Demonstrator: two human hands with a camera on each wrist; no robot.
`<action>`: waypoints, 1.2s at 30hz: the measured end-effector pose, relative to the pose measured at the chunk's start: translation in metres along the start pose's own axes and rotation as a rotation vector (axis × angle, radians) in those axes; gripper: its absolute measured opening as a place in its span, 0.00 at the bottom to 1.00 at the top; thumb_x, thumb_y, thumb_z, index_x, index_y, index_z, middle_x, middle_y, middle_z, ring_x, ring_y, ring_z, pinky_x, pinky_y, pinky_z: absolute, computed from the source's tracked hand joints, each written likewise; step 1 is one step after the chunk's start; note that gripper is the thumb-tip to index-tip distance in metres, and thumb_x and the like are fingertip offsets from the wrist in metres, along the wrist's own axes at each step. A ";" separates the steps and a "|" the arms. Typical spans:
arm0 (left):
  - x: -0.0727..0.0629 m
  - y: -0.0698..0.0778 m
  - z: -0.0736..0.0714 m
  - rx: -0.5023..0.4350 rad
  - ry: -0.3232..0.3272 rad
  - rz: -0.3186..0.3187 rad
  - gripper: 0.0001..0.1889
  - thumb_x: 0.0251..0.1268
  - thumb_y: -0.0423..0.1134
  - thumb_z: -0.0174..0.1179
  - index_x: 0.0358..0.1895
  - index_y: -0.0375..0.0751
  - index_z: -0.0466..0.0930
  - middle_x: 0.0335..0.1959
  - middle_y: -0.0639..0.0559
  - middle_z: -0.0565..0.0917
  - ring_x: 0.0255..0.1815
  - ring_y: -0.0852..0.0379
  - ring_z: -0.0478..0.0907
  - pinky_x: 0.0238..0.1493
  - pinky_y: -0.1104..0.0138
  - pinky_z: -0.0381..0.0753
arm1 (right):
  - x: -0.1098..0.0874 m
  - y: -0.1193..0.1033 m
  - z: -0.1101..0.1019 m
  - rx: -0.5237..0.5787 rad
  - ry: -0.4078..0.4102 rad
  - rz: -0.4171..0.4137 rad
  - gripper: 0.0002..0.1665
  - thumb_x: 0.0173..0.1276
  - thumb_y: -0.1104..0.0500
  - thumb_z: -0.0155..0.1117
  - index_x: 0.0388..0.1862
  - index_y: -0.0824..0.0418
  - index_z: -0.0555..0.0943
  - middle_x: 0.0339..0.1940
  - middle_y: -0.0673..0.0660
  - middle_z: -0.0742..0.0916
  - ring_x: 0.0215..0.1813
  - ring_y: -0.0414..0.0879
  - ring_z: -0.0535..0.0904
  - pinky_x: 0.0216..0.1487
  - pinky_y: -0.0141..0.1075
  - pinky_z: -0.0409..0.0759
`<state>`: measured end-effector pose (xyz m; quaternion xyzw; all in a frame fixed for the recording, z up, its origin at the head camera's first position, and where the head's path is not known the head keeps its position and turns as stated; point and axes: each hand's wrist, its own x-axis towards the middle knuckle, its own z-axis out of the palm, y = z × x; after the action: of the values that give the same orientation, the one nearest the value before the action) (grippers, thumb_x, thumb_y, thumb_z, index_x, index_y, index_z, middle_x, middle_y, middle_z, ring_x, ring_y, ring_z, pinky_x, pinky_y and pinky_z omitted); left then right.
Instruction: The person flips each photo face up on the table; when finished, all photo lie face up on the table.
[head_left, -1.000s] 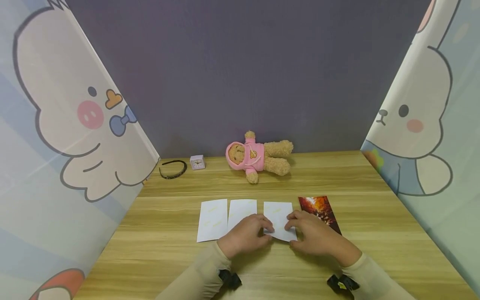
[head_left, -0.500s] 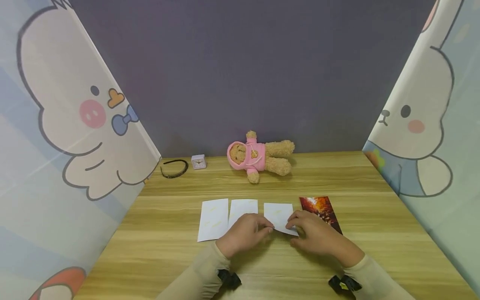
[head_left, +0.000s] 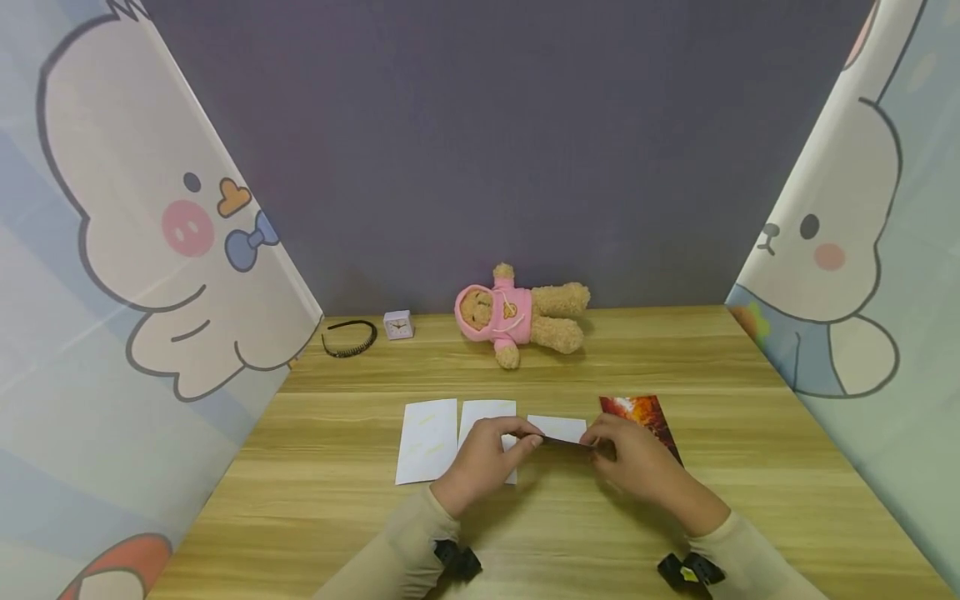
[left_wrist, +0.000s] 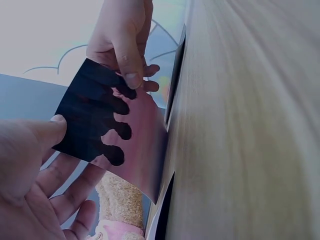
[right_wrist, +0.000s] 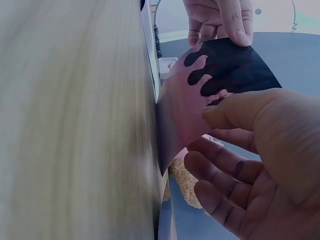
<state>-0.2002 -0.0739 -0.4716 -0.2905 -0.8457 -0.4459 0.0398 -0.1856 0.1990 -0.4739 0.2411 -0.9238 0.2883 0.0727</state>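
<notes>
Between my hands a photo card tilts up from the table, near edge raised, far edge down by the wood. Its white back faces up in the head view. Both wrist views show the printed side of the photo card, dark silhouettes against pink. My left hand pinches the near left corner between thumb and fingers. At the near right corner, my right hand pinches it the same way. Two white cards lie flat to the left, one partly behind my left hand. A red-orange photo lies partly under my right hand.
A teddy bear in a pink hoodie lies at the back of the wooden table. Left of it stand a small clock and a black headband. A dark panel closes the back, with cartoon-printed walls on both sides.
The photo card's near edge has risen from nearly flat to a steep tilt. My fingers have come up with it, and its printed side has turned toward me.
</notes>
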 end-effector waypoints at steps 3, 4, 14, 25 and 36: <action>-0.001 -0.001 0.000 -0.038 0.025 -0.004 0.05 0.75 0.48 0.65 0.45 0.58 0.90 0.44 0.69 0.88 0.50 0.67 0.83 0.56 0.58 0.83 | 0.000 0.000 0.000 0.016 0.030 0.009 0.11 0.64 0.66 0.74 0.39 0.50 0.88 0.38 0.37 0.82 0.38 0.35 0.80 0.39 0.35 0.81; -0.001 -0.001 0.000 -0.050 0.035 -0.005 0.05 0.75 0.48 0.66 0.46 0.58 0.90 0.45 0.68 0.88 0.51 0.66 0.83 0.57 0.57 0.83 | 0.000 0.000 0.000 0.020 0.040 0.011 0.11 0.64 0.66 0.74 0.39 0.50 0.88 0.38 0.37 0.82 0.38 0.35 0.80 0.39 0.34 0.81; 0.000 -0.003 0.001 -0.051 0.089 0.009 0.06 0.72 0.40 0.70 0.48 0.52 0.90 0.47 0.65 0.88 0.55 0.62 0.83 0.61 0.53 0.81 | -0.001 -0.002 -0.001 0.060 0.110 0.015 0.14 0.64 0.67 0.74 0.41 0.48 0.87 0.38 0.37 0.83 0.35 0.32 0.78 0.33 0.32 0.79; 0.002 -0.002 -0.002 -0.025 0.109 -0.004 0.06 0.71 0.36 0.70 0.46 0.52 0.89 0.44 0.64 0.88 0.50 0.63 0.83 0.57 0.56 0.81 | 0.001 -0.001 -0.002 0.114 0.244 -0.093 0.14 0.63 0.71 0.75 0.38 0.52 0.87 0.37 0.44 0.85 0.29 0.41 0.74 0.28 0.30 0.73; 0.002 -0.003 -0.001 -0.058 0.140 0.021 0.04 0.71 0.35 0.70 0.42 0.51 0.88 0.37 0.63 0.87 0.42 0.64 0.83 0.47 0.58 0.83 | 0.002 -0.001 0.000 0.154 0.318 -0.156 0.15 0.62 0.73 0.76 0.32 0.54 0.84 0.35 0.43 0.83 0.27 0.35 0.72 0.24 0.30 0.73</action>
<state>-0.2038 -0.0748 -0.4730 -0.2685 -0.8244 -0.4892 0.0950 -0.1868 0.1974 -0.4729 0.2682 -0.8545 0.3860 0.2211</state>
